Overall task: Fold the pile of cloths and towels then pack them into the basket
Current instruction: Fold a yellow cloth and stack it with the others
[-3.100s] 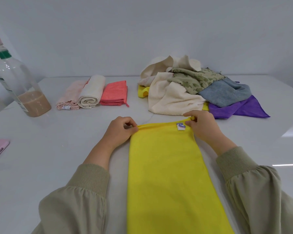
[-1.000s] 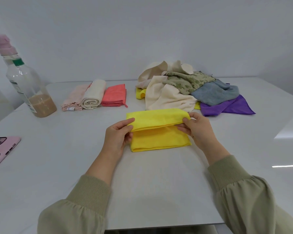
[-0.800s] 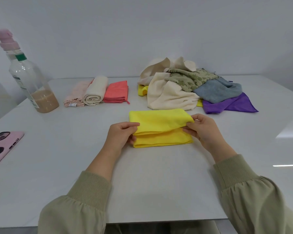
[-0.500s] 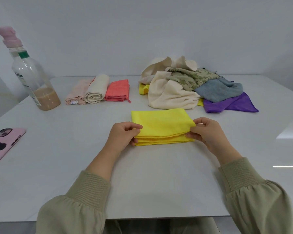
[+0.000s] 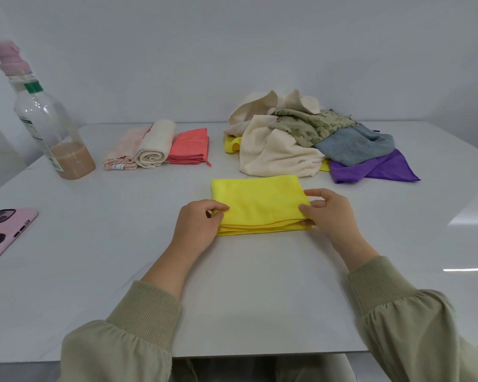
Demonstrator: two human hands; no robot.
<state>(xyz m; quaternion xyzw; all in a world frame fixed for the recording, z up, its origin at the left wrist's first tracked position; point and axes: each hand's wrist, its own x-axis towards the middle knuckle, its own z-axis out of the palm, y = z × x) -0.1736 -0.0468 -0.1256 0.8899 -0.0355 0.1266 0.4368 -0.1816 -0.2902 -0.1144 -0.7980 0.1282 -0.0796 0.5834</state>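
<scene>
— Starting at the left edge, what sits on the table?

— A pink phone, then a clear bottle with brown liquid in the bottom. Neither belongs to the job.

— And the finished work?

— Three pieces in a row farther back, touching side by side: a pale pink cloth, a rolled cream towel and a coral cloth folded flat.

— Where is the piece in hand?

— The yellow cloth lies in the middle of the table, folded into a rectangle with its layers showing along the near edge. The left hand pinches the near left corner, thumb on top and fingers curled. The right hand pinches the near right corner the same way.

— How will it handle?

— Light, thin and limp, I judge. Lifted by one corner, the layers would likely fall open. Better to hold both short sides through all the layers, or slide a flat hand underneath.

— And farther right?

— The unfolded pile: cream towels, a green patterned cloth, a grey-blue one, a purple one, with a bit of yellow underneath. The cream towels look thicker and bulkier, so two corners of one edge seem the place to take them.

— The basket?

— Not in view.
</scene>
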